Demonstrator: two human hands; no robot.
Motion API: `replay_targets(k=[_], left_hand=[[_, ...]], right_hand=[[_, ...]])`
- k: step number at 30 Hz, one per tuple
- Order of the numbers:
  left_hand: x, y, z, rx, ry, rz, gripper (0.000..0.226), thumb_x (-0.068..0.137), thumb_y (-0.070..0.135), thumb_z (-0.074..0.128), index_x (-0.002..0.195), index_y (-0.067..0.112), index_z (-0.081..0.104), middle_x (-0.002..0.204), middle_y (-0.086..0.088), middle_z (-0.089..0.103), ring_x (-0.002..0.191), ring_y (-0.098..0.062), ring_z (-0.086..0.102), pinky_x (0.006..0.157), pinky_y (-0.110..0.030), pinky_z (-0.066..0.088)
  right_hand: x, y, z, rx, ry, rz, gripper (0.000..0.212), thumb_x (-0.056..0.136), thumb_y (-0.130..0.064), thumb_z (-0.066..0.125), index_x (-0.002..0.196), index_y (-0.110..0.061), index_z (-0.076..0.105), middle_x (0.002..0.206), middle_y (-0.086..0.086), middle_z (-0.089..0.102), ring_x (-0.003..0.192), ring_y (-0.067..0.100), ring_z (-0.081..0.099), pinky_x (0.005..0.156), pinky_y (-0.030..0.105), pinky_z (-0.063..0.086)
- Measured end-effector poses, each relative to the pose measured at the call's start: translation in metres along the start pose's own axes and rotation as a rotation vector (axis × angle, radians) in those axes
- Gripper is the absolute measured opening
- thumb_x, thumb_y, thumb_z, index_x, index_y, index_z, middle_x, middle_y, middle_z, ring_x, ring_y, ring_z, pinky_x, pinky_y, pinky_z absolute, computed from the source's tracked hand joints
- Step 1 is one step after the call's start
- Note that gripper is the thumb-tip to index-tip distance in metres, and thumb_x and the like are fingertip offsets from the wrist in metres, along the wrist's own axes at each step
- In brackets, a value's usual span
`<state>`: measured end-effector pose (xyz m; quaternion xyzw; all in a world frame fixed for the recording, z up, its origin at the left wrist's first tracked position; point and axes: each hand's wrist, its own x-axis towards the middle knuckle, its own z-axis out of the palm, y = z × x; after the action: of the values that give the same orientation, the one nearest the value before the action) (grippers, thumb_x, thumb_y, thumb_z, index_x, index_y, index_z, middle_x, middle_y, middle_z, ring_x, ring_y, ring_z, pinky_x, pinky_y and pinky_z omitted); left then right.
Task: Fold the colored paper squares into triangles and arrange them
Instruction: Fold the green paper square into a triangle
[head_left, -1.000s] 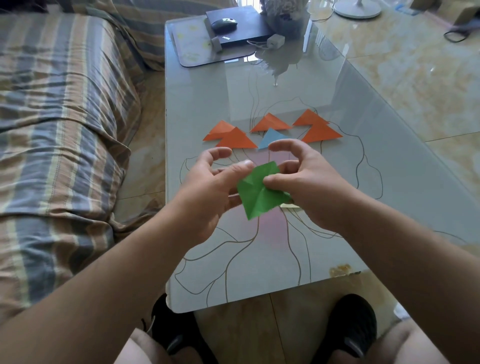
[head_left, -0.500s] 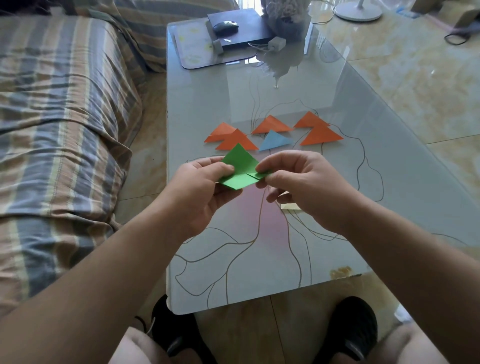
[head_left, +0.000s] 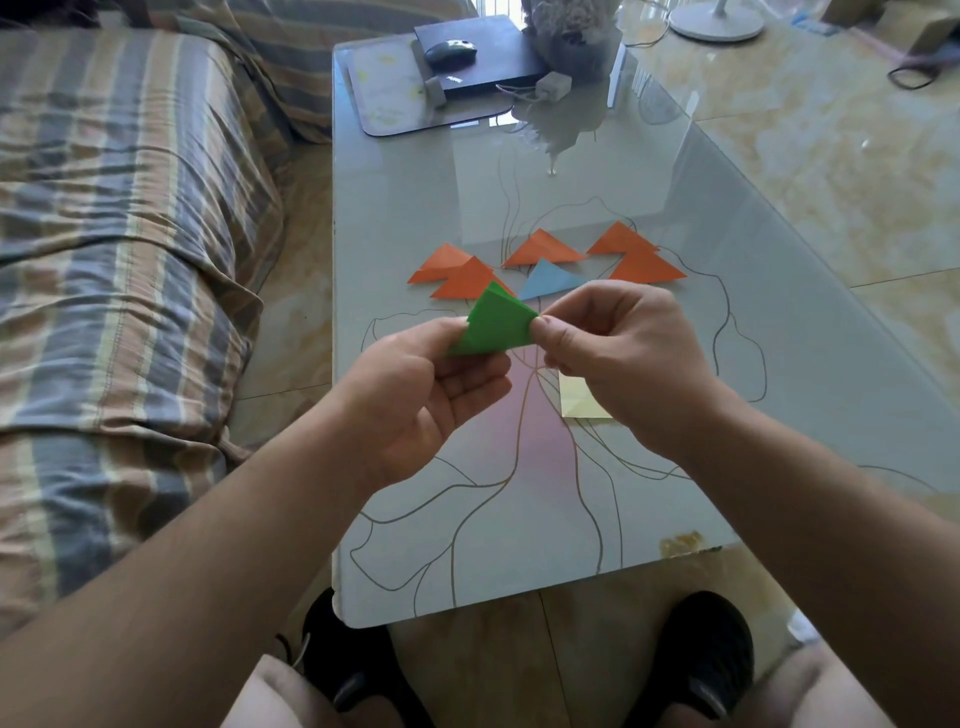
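Green paper, matte and thin, is held above the glass table, already doubled into a rough triangle with its layers slightly splayed at the far tip. The left hand pinches its left edge between thumb and fingers; the right hand pinches the right corner, remaining fingers curled. Judged step: closing and sharpening the fold. Next move likely calls for aligning the loose edges, pressing the crease flat, then setting the piece beside the finished row. Five orange triangles and one blue triangle lie flat just beyond the hands. A pale yellow sheet, creased, rests on the table under the right hand, awaiting its turn.
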<state>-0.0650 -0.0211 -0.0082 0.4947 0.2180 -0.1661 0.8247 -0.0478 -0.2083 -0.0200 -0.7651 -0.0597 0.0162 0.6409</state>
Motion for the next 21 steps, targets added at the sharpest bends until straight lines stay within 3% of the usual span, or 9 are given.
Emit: replay_targets(k=[3, 6, 9, 12, 16, 18, 21], left_hand=[[0.0013, -0.0004, -0.0001, 0.027, -0.001, -0.012, 0.028, 0.105, 0.028, 0.054, 0.110, 0.005, 0.069, 0.084, -0.012, 0.072, 0.069, -0.020, 0.072, 0.067, -0.034, 0.063], [0.0025, -0.0016, -0.0013, 0.120, -0.022, 0.044, 0.043, 0.093, 0.045, 0.065, 0.109, 0.006, 0.068, 0.085, -0.011, 0.072, 0.073, -0.022, 0.072, 0.071, -0.035, 0.063], [0.0021, -0.0061, -0.0033, 0.197, -0.035, 0.153, 0.037, 0.076, 0.030, 0.077, 0.104, 0.007, 0.069, 0.083, -0.009, 0.071, 0.073, -0.018, 0.070, 0.072, -0.031, 0.062], [0.0045, -0.0088, -0.0072, 0.228, 0.008, 0.212, 0.018, 0.083, 0.015, 0.076, 0.099, 0.007, 0.072, 0.077, -0.007, 0.072, 0.069, -0.015, 0.070, 0.068, -0.028, 0.061], [0.0067, -0.0082, -0.0086, 0.260, 0.034, 0.228, 0.027, 0.075, 0.019, 0.080, 0.098, 0.008, 0.074, 0.078, -0.007, 0.073, 0.068, -0.015, 0.070, 0.067, -0.028, 0.060], [0.0067, -0.0093, -0.0085, 0.249, 0.040, 0.226, 0.019, 0.082, 0.014, 0.079, 0.099, 0.007, 0.073, 0.078, -0.007, 0.072, 0.068, -0.015, 0.070, 0.067, -0.028, 0.060], [0.0063, -0.0096, -0.0073, 0.220, 0.052, 0.227, 0.011, 0.091, 0.009, 0.073, 0.101, 0.007, 0.070, 0.077, -0.006, 0.071, 0.069, -0.015, 0.069, 0.069, -0.029, 0.060]], right_hand=[[0.0004, -0.0011, -0.0007, 0.014, 0.032, 0.030, 0.010, 0.092, -0.010, 0.076, 0.084, -0.007, 0.074, 0.073, 0.013, 0.073, 0.067, 0.022, 0.066, 0.067, 0.046, 0.058], [0.0004, -0.0021, -0.0001, 0.053, 0.046, 0.061, 0.011, 0.091, -0.005, 0.076, 0.083, -0.010, 0.070, 0.072, 0.014, 0.073, 0.066, 0.021, 0.067, 0.067, 0.037, 0.057], [0.0011, -0.0011, 0.0004, 0.070, 0.066, 0.068, 0.014, 0.090, -0.003, 0.077, 0.082, -0.012, 0.069, 0.071, 0.012, 0.073, 0.066, 0.021, 0.068, 0.067, 0.034, 0.057], [0.0016, -0.0022, 0.0005, 0.093, 0.100, 0.073, 0.011, 0.089, -0.001, 0.077, 0.085, -0.008, 0.070, 0.071, 0.014, 0.072, 0.066, 0.021, 0.069, 0.067, 0.033, 0.057], [0.0010, -0.0047, 0.0014, 0.161, 0.096, 0.103, 0.017, 0.090, 0.004, 0.075, 0.082, -0.010, 0.069, 0.073, 0.016, 0.066, 0.067, 0.024, 0.066, 0.066, 0.032, 0.056], [0.0007, -0.0057, 0.0018, 0.220, 0.075, 0.133, 0.018, 0.091, 0.004, 0.073, 0.083, -0.012, 0.069, 0.075, 0.017, 0.063, 0.067, 0.023, 0.065, 0.065, 0.030, 0.055], [0.0011, -0.0068, 0.0031, 0.355, 0.050, 0.241, 0.017, 0.093, 0.001, 0.072, 0.101, -0.013, 0.067, 0.076, 0.008, 0.066, 0.068, 0.020, 0.064, 0.069, 0.032, 0.055]])
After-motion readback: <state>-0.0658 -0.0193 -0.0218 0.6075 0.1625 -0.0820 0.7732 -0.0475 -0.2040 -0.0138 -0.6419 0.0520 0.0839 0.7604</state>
